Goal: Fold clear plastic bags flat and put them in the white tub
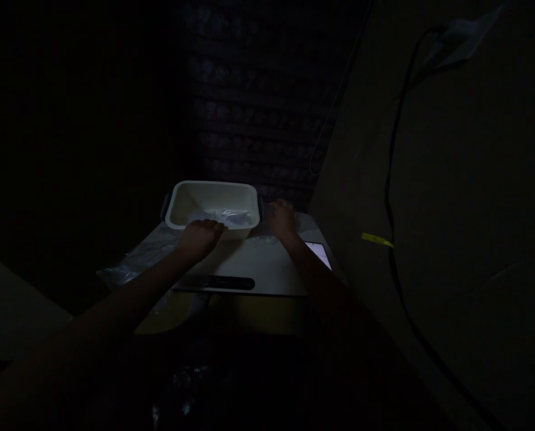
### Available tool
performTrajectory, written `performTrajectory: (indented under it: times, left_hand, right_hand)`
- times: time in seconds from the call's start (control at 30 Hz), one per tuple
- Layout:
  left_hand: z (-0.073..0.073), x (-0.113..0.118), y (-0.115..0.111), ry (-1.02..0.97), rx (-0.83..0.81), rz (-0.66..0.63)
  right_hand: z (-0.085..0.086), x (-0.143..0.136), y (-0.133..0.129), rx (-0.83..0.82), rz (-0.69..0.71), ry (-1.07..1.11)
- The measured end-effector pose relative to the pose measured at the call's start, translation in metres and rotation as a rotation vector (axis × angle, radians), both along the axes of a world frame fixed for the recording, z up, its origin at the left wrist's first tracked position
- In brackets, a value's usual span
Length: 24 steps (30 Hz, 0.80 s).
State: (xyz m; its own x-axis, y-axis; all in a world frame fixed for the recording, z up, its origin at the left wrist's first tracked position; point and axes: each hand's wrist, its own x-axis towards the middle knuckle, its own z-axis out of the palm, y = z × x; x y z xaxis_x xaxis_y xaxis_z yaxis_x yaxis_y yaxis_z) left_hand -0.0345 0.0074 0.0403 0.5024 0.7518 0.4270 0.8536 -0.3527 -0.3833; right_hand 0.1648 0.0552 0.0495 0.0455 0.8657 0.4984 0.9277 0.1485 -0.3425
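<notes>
A cream-white rectangular plastic tub [242, 232] with dark side handles stands on a small white table [267, 263]. Clear plastic packets [236, 216] lie inside it. My left hand [200, 238] is closed over the tub's near rim, knuckles up. Just right of the tub, beside its dark handle, is my right hand [283, 220] with its fingers curled. What those fingers hold, if anything, is too dark to make out. Clear plastic wrap [136, 260] spreads over the table's left side, under my left forearm.
A phone with a lit screen [319, 254] lies at the table's right edge. A dark slot [231, 282] runs near the front edge. On the right wall hangs a black cable [389, 179] with a yellow tag [374, 239]. A dark patterned curtain or cloth [249, 108] is behind.
</notes>
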Motion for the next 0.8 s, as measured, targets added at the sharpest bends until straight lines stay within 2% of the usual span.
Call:
performTrajectory:
  times: [0.1, 0.2, 0.37, 0.5, 0.67, 0.8]
  left_hand:
    - [0.003, 0.0, 0.01, -0.005, 0.016, 0.026]
    - [0.006, -0.001, 0.02, -0.02, 0.025, 0.041]
    - [0.01, -0.005, 0.03, -0.083, 0.033, 0.081]
    - [0.007, -0.007, 0.033, -0.112, 0.05, 0.033]
    - [0.002, -0.002, 0.024, -0.153, 0.118, -0.113]
    - [0.003, 0.003, 0.018, -0.18, 0.109, -0.152]
  right_hand:
    - [-0.015, 0.026, 0.008, -0.134, -0.036, -0.065]
    - [-0.029, 0.04, 0.013, -0.253, -0.015, -0.141]
    - [-0.044, 0.035, 0.019, -0.304, 0.084, -0.248]
    - [-0.053, 0.024, 0.021, -0.303, 0.1, -0.366]
    - [-0.052, 0.026, 0.024, -0.249, 0.004, -0.354]
    - [-0.034, 0.035, 0.024, -0.215, -0.027, -0.235]
